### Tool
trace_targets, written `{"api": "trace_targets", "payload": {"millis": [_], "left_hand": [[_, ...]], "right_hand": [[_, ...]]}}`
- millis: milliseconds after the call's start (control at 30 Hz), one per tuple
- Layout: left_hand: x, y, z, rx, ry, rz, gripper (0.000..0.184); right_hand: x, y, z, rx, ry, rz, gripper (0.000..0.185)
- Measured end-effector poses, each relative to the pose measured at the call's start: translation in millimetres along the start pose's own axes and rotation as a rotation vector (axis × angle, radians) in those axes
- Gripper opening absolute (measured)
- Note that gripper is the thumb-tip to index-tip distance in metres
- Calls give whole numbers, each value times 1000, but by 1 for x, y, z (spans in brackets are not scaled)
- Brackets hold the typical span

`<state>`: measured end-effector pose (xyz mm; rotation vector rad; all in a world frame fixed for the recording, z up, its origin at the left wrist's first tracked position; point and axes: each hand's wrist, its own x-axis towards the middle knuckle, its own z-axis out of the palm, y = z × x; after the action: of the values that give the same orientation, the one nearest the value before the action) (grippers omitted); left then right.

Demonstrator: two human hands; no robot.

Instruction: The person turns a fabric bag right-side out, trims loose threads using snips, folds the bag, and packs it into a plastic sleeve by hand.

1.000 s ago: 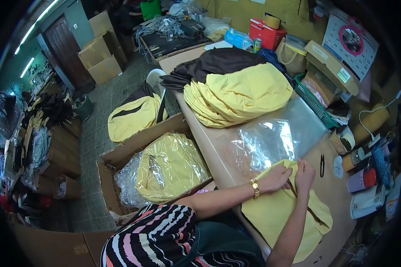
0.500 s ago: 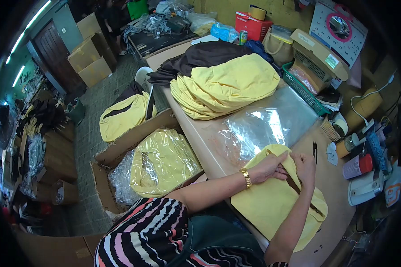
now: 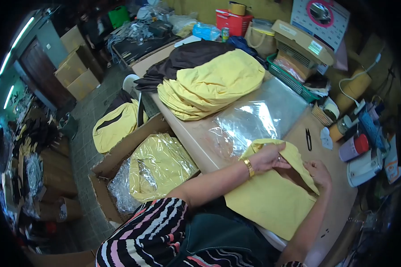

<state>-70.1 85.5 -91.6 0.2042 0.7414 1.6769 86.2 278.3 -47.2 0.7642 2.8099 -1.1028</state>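
Note:
A yellow cloth bag (image 3: pixel 267 200) lies on the table in front of me, its dark slit opening facing up. My left hand (image 3: pixel 270 158), with a gold bracelet at the wrist, is closed on the strap end beside the opening. My right hand (image 3: pixel 319 173) pinches the fabric on the opening's other side. Between the two hands the slit gapes and its brown inside shows. Just beyond the bag lie clear plastic bags (image 3: pixel 272 113) and a pair of black thread snips (image 3: pixel 308 139).
A heap of yellow and brown cloth bags (image 3: pixel 214 80) covers the table's far part. On my left stands a cardboard box (image 3: pixel 103 196) with a plastic-wrapped yellow bag (image 3: pixel 162 167). A green basket (image 3: pixel 298 86) and a red-lidded cup (image 3: pixel 354 148) line the right side. A person (image 3: pixel 93 33) stands far back.
My right hand has moved right and down along the opening, away from my left hand. The slit now gapes wider. The whole view has shifted slightly.

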Motion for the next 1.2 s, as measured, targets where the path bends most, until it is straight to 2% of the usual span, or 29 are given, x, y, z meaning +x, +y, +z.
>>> {"api": "trace_targets", "payload": {"millis": [67,100,167,233,267,300,333,400,467,500,567,600,667,700,733,800,833,867,933,967,1100,1200], "left_hand": [[-3,12,4,-21,-64,6,47],[-1,16,5,-19,-81,-21,47],[1,15,20,32,-89,-56,48],[6,3,40,79,-78,-129,45],[14,-9,47,120,-66,-165,43],[14,-18,52,128,-5,-118,40],[11,-21,54,136,53,-61,37],[10,-18,54,115,9,-115,39],[11,-15,44,14,-37,-172,42],[12,-12,37,-38,-57,-205,43],[16,-5,36,-161,-212,-151,66],[15,-13,48,-146,-232,-187,66],[-1,-30,71,178,-277,-507,91],[3,-49,74,328,-282,-545,102],[11,-64,79,338,-290,-565,102],[25,-91,89,372,-267,-652,95],[25,-98,103,341,-162,-640,74],[32,-105,102,347,-166,-654,74],[39,-114,108,323,-43,-524,47],[38,-113,105,350,-64,-519,31],[31,-119,110,453,-80,-417,31],[22,-106,122,344,-151,-400,30]], "right_hand": [[-9,20,-5,431,18,82,30],[-7,40,-5,381,85,26,28],[-17,26,-9,-17,285,-80,25],[-30,-13,-1,-20,418,-208,23],[-19,3,8,-1,428,-180,25],[-29,-19,5,-17,425,-206,26],[-26,-12,3,32,375,-148,27],[-29,10,-7,90,361,-48,28],[-36,25,-21,165,-17,79,31],[-41,39,-21,187,14,110,31],[-53,71,-21,482,-74,82,34],[-61,77,-19,496,-38,103,34],[-63,76,-12,314,32,33,29],[-63,76,-9,323,50,48,29],[-61,76,-4,360,60,30,28],[-60,76,3,412,82,23,27],[-58,76,3,409,83,-15,26],[-58,78,1,405,84,-56,25],[-54,93,3,463,90,-67,25],[-52,100,5,515,89,-87,26],[-54,109,14,670,90,-153,26],[-60,108,1,569,202,-90,25]]}}
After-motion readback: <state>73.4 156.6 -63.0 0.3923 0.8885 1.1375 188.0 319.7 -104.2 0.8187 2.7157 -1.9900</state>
